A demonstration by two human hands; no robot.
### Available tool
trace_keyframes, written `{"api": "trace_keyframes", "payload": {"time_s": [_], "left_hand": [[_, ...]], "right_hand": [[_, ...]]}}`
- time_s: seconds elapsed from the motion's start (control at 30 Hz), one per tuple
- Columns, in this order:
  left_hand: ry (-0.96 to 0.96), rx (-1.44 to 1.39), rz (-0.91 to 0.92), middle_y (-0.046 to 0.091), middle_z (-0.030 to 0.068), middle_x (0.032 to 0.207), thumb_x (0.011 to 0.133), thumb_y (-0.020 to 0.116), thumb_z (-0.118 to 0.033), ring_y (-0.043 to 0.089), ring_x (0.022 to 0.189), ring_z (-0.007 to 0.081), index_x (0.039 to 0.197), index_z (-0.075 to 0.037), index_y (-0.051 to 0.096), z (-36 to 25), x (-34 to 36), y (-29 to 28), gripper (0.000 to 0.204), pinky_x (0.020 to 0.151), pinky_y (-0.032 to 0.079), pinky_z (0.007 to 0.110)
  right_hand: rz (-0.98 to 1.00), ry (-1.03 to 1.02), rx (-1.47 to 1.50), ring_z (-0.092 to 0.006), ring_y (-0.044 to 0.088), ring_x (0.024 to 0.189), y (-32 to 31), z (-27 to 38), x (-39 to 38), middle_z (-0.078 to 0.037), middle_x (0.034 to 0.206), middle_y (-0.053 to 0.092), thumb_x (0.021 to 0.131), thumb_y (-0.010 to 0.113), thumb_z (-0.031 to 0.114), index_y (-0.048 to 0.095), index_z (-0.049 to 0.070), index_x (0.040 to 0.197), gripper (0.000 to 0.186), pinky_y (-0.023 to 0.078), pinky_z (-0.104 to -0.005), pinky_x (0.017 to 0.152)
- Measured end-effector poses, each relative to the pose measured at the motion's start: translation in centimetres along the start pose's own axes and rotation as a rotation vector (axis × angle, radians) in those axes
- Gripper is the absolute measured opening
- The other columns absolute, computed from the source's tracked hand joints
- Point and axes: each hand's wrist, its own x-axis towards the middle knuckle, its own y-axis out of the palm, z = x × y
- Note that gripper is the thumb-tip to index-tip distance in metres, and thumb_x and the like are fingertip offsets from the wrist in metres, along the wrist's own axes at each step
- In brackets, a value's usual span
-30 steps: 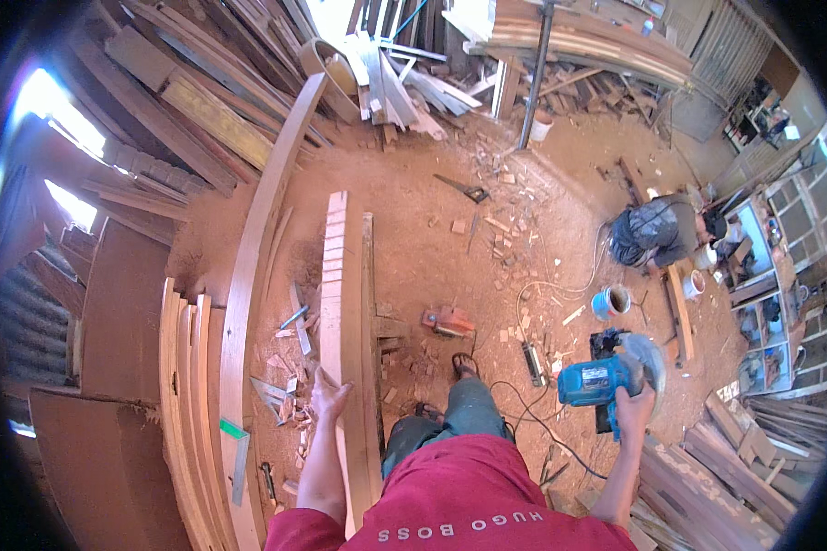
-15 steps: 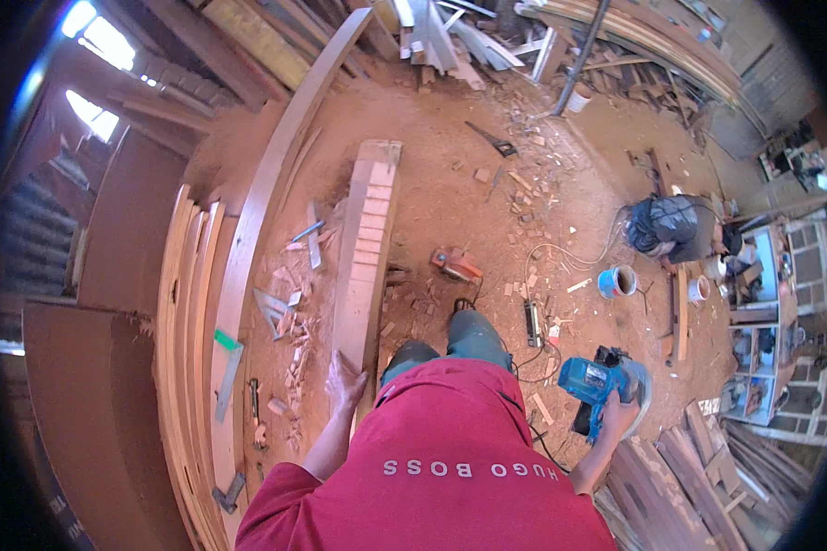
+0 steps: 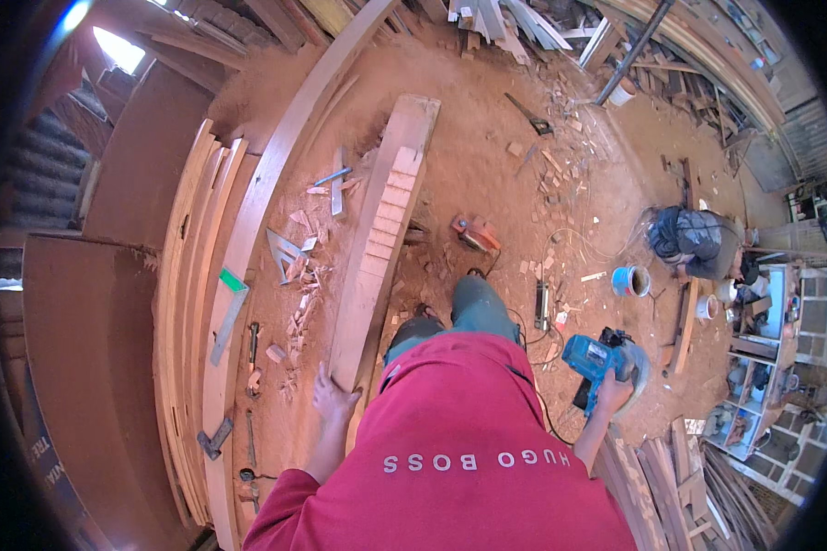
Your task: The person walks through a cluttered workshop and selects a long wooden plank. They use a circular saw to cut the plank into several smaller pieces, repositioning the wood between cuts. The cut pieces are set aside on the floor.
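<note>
The notched beam [image 3: 358, 308] beside our legs [image 3: 481, 312] now slants more in view; our left hand [image 3: 334, 395] grasps its left edge; our right hand [image 3: 613, 393] still clenches the blue saw [image 3: 590, 356]; the bucket's [image 3: 618, 280] contents are unclear.

Blue circular saw [image 3: 590, 356], red shirt [image 3: 459, 395], pinkish-tan timber [image 3: 366, 286].
Thin darker lines cross the timber like ladder rungs; pale lettering [image 3: 465, 461] bands the shirt above dark green trousers [image 3: 480, 308]. The square [image 3: 231, 308] is grey with a bright green end, the planer [image 3: 476, 232] orange-red, the bucket [image 3: 624, 281] blue and white, the ground [image 3: 459, 174] reddish brown.
</note>
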Motion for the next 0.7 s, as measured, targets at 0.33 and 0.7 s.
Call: {"api": "trace_keyframes", "payload": {"time_s": [0.33,0.7], "left_hand": [[0.147,-0.202,0.158,0.065,0.0156,0.113,0.060,0.088,-0.030,0.063,0.107,0.0312,0.136,-0.010,0.047,6.6,-0.5,2.6,0.089,0.089,0.051,0.041],[0.297,-0.634,0.328,0.057,0.0187,0.131,0.057,0.093,-0.033,0.056,0.119,0.0264,0.144,0.002,0.034,-2.1,11.1,2.6,0.111,0.102,0.046,0.039]], "right_hand": [[0.069,0.030,-0.076,-0.0399,0.062,0.111,6.2,-3.3,-0.4,-0.030,0.116,0.064,0.073,0.072,0.017,0.058,-0.010,0.122,0.057,0.046,-0.0429,0.098],[0.135,-0.087,-0.143,-0.0414,0.064,0.106,5.9,0.5,1.2,-0.031,0.108,0.066,0.071,0.074,0.023,0.060,-0.009,0.120,0.059,0.048,-0.0449,0.094]]}}
